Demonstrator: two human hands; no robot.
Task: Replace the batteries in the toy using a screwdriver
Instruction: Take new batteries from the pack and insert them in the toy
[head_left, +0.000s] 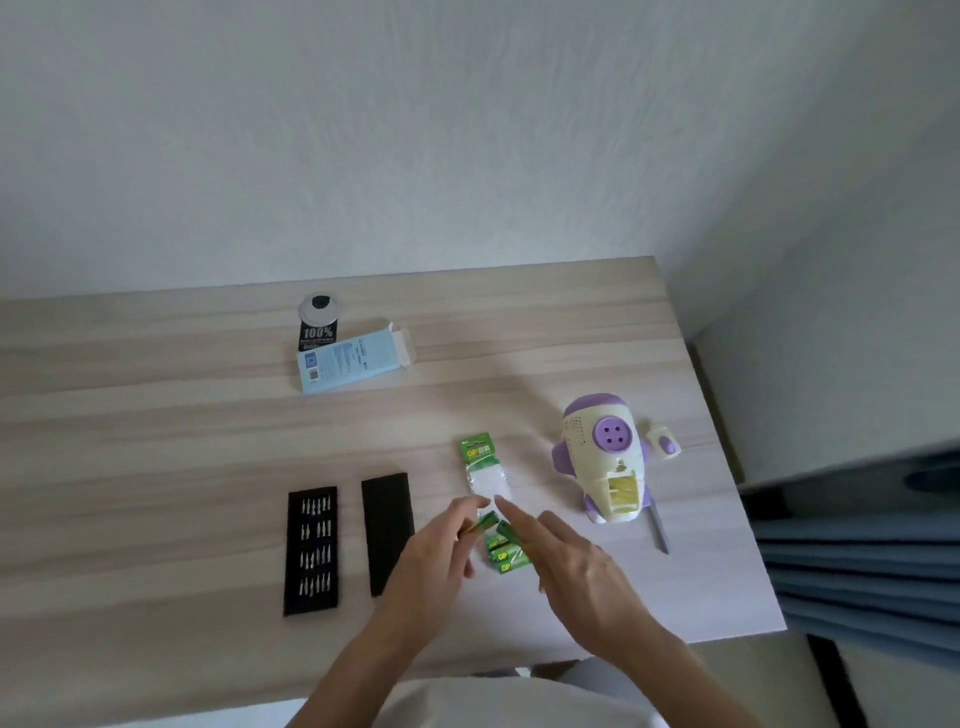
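The cream and purple rocket-shaped plastic toy (605, 457) lies on the pale wood-grain worktop (156, 441), well right of the hands, its battery bay open and apparently empty. Its small cream and purple cover (665, 441) sits just beside it, and the slim grey screwdriver (661, 530) lies at its near end. The left hand (436, 551) pinches one green cylindrical battery (480, 522) at its fingertips. The right hand (571, 561) has its fingers stretched out and gripping nothing, above the loose green batteries (506, 553) below the torn green and clear battery packet (483, 467). The likely slip from here is polarity: the cells point different ways, so one could go in reversed. The round cells may also roll away if the outstretched fingers brush them. The cover's screw is too small to make out, and could be lost before refitting.
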